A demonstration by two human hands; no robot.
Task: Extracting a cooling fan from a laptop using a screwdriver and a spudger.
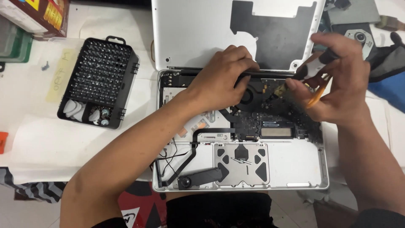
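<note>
So, going left to right: a black bit kit (99, 82) sits open on the white table (33, 139), well apart from the work. Next is the open laptop (240, 139), bottom cover off, board (270, 120) and fan (247, 96) exposed. The left hand (221, 78) lies fingers-curled along the hinge edge, pressing down and pinching nothing. The right hand (337, 80) is closed around a tool with an orange handle (317, 90), tip just over the board. I'd say that board is light, stiff and fragile, so hold edges only and steady the metal case instead.
</note>
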